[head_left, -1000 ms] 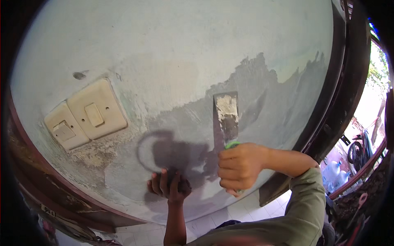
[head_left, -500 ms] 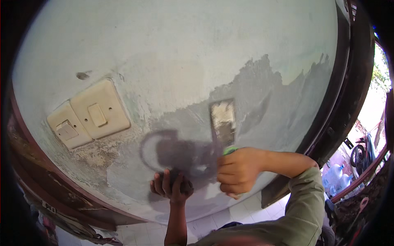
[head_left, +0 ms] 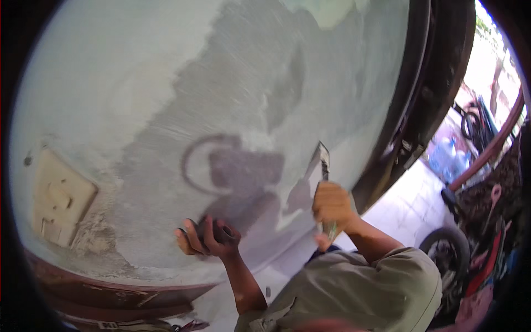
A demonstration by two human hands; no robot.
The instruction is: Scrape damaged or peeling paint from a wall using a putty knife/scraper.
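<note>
My right hand (head_left: 334, 208) is wrapped round the handle of a scraper (head_left: 323, 160). Its flat, pale-smeared metal blade points up beside the wall (head_left: 232, 99), seen at a slant, and a bit of the greenish handle shows below my fist. I cannot tell whether the blade touches the wall. Lower left, my left hand (head_left: 207, 239) has its fingers curled round a dark, rounded object (head_left: 223, 230) with a hollow-looking end; its kind does not show. The wall surface near both hands is scraped grey, with paler paint around it and my shadow across it.
Cream light switches (head_left: 62, 196) sit on the wall at left, above crumbling plaster. A dark door frame (head_left: 412, 105) bounds the wall at right. Beyond it are water bottles (head_left: 448, 157), a wheel (head_left: 445, 249) and a pale tiled floor (head_left: 401, 196).
My view has swung right, so the switches sit further left. The scraper has turned from blade flat toward me to a slanted angle. Both hands still hold their things.
</note>
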